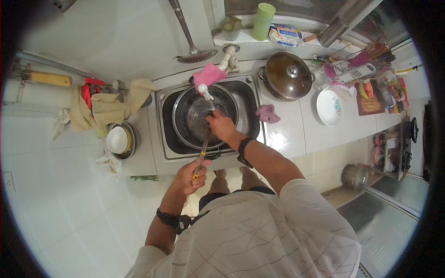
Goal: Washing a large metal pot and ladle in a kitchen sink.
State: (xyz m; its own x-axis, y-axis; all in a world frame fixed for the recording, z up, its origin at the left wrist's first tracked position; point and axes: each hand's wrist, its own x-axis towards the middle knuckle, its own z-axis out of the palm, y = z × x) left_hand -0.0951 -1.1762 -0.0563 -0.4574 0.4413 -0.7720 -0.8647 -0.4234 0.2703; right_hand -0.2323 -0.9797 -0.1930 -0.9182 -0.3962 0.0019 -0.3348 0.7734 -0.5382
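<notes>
My left hand (190,176) is closed around the handle of a long metal kitchen utensil (205,146) with yellow bands. The utensil slants up over the sink's front edge. My right hand (223,125) grips its upper part above a large round metal basin (176,120). Something dark shows at the right fingertips, too small to name. The utensil's far end is hidden by that hand. The basin stands in a stainless steel sink (262,135). Over it hangs a faucet (227,57) wrapped in pink cloth (208,77), and water seems to fall from its white nozzle (203,89).
Right of the sink are a purple cloth (267,113), a lidded pot (289,76), a white plate (329,107) and a cutting board (370,100). At left stand stacked bowls (118,139) beside hanging cloths (109,107). A skimmer (197,55) hangs on the wall.
</notes>
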